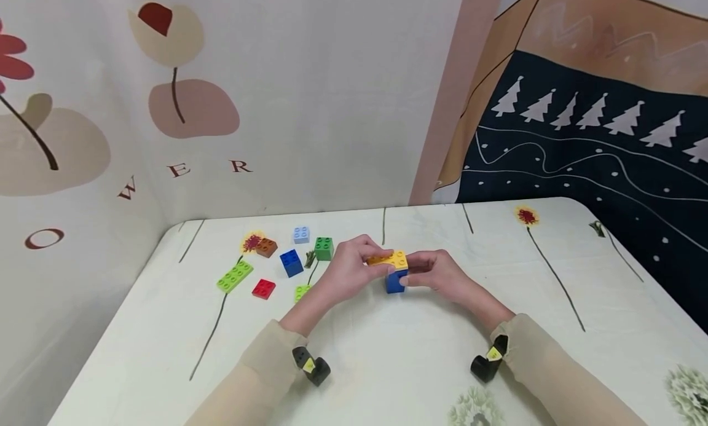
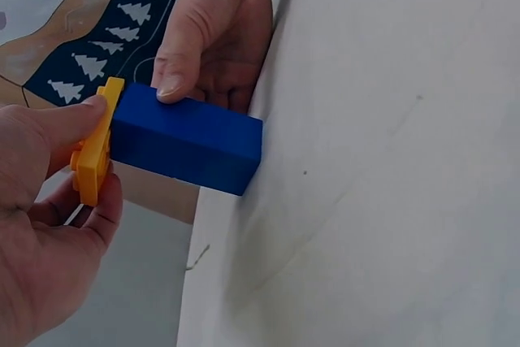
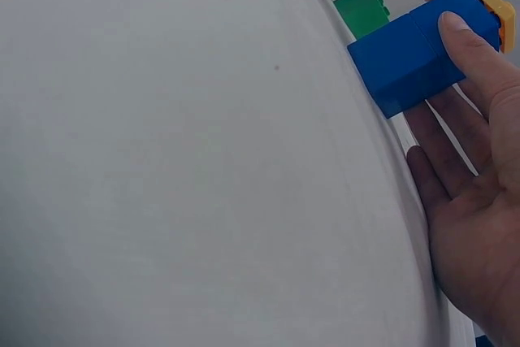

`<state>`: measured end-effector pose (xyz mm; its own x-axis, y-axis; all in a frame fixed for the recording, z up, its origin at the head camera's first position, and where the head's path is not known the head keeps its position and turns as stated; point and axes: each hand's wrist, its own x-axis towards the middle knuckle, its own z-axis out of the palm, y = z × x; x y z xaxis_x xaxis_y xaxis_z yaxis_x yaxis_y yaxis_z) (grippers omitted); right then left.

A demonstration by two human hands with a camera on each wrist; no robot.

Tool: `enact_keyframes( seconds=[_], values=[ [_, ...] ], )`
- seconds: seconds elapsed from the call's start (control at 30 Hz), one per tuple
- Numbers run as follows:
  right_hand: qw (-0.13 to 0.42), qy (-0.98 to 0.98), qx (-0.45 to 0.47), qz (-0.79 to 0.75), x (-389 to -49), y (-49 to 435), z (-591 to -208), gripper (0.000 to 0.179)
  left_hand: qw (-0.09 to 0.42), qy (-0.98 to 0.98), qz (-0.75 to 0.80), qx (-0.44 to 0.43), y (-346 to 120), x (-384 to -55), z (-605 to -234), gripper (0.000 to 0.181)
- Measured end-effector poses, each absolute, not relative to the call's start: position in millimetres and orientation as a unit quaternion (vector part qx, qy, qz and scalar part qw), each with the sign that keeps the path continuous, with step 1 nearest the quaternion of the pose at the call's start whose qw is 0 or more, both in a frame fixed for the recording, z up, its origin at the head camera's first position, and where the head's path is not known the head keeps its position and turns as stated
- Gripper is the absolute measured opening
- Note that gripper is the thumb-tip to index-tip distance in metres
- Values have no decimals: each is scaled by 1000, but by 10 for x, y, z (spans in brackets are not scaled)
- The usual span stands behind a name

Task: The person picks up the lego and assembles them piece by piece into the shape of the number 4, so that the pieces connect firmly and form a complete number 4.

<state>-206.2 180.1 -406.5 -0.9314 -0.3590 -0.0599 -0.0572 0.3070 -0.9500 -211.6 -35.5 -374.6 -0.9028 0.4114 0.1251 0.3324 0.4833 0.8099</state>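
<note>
A tower of blue bricks [image 1: 395, 283] stands upright on the table, a seam across it in the right wrist view. On its top lies a flat yellow brick [image 1: 399, 260], one end jutting out to the left, though whether it is pressed fully down I cannot tell. My left hand [image 1: 350, 267] pinches the yellow brick between thumb and fingers. From the other side, my right hand [image 1: 442, 273] grips the blue bricks [image 3: 414, 50], its thumb on the near face and its fingers behind.
Left of the hands lie loose bricks: green [image 1: 324, 249], blue [image 1: 291, 263], light blue [image 1: 301, 234], brown [image 1: 267, 248], red [image 1: 263, 289], long lime [image 1: 235, 276] and another lime one [image 1: 301, 292] partly behind the left arm. A patterned cloth [image 1: 332, 106] hangs behind the table [image 1: 387, 364].
</note>
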Motion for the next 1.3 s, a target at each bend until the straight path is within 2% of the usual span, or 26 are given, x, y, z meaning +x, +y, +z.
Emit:
enact_keyframes(
  seconds=[0.2, 0.47, 0.63, 0.8, 1.03, 1.3],
  values=[
    [130, 790, -132, -585, -2154, 1848, -4248, 45, 64, 864, 446, 224, -336, -2128, -3679, 32],
    [120, 789, -144, -585, -2170, 1862, -4267, 47, 71, 871, 424, 236, -308, -2148, -3582, 29],
    [124, 789, -143, -584, -2174, 1856, -4279, 47, 77, 875, 429, 213, -306, -2117, -3606, 31],
    [122, 792, -141, -582, -2163, 1851, -4286, 47, 43, 876, 431, 210, -315, -2064, -3688, 35],
    [124, 792, -135, -583, -2155, 1809, -4286, 56, -17, 881, 437, 179, -554, -1968, -3743, 51],
    [115, 792, -118, -588, -2129, 1826, -4283, 54, -33, 887, 441, 136, -1105, -1896, -3692, 44]
  ],
)
